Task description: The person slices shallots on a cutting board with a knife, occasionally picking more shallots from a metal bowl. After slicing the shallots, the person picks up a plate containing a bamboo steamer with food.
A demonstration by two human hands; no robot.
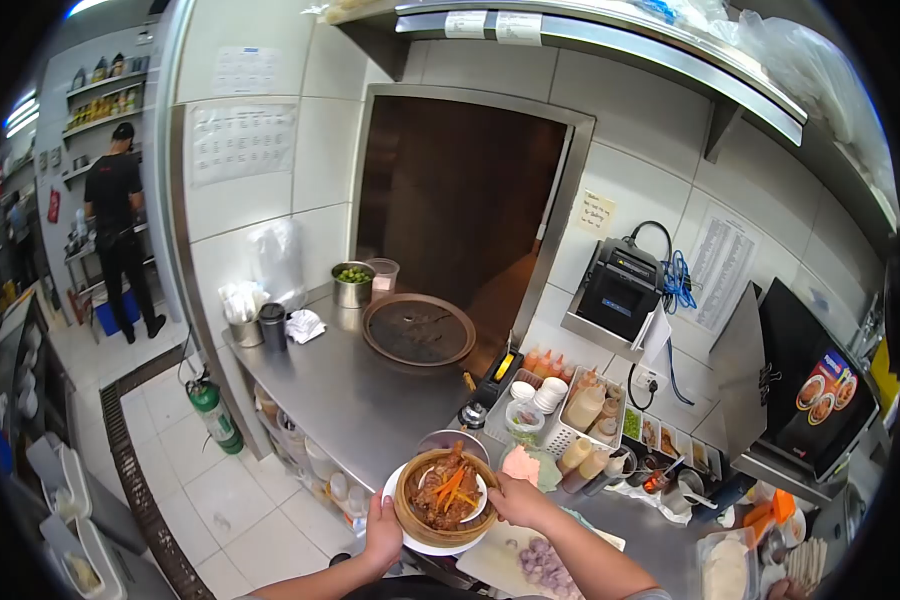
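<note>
A round bamboo steamer basket point(404, 508) holds a browned dish in sauce topped with orange strips, in a small white bowl. Beneath it is a white plate point(416, 546). My left hand point(381, 533) grips the plate and basket at the left side. On the right side, my right hand point(518, 502) holds the basket rim, fingers closed round it. Just behind the basket lies a round metal lid or dish point(454, 438). Below my right forearm, a white cutting board point(490, 563) carries chopped purple-pink pieces point(544, 566).
A round brown tray point(419, 330) and a metal pot of green items point(353, 287) stand on the steel counter point(315, 385). Sauce bottles point(588, 405) fill a white basket at right. A printer point(620, 290) hangs on the wall. Another person point(117, 205) stands far left.
</note>
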